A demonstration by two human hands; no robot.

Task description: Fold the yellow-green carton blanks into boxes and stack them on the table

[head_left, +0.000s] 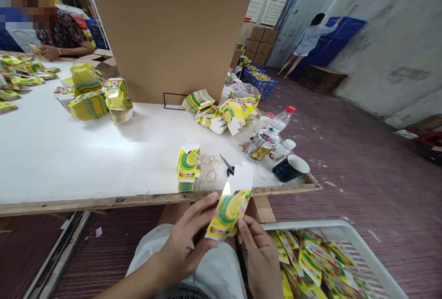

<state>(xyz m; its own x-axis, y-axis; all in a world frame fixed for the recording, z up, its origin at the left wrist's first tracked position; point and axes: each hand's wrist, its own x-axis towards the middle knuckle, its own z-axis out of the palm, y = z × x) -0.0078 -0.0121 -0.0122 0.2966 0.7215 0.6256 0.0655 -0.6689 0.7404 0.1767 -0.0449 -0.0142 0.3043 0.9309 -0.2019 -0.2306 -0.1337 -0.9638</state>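
Observation:
Above my lap, a yellow and green printed carton (230,209) is held at a tilt, its white flap standing up at the top end. My left hand (188,233) grips it along the left side, thumb near the lower end. The fingers of my right hand (258,250) pinch its right edge. Just beyond, a small stack of similar cartons (189,163) stands at the table's front edge. Several rubber bands (211,175) and a pair of scissors (229,170), partly hidden behind the raised flap, lie beside that stack.
A white basket (345,226) of flat cartons sits at my right. A dark mug (290,168), a clear jar (262,145) and bottles crowd the table's right corner. Carton bundles (119,99) lie farther back, before a large cardboard panel (172,32). Two other people are in view.

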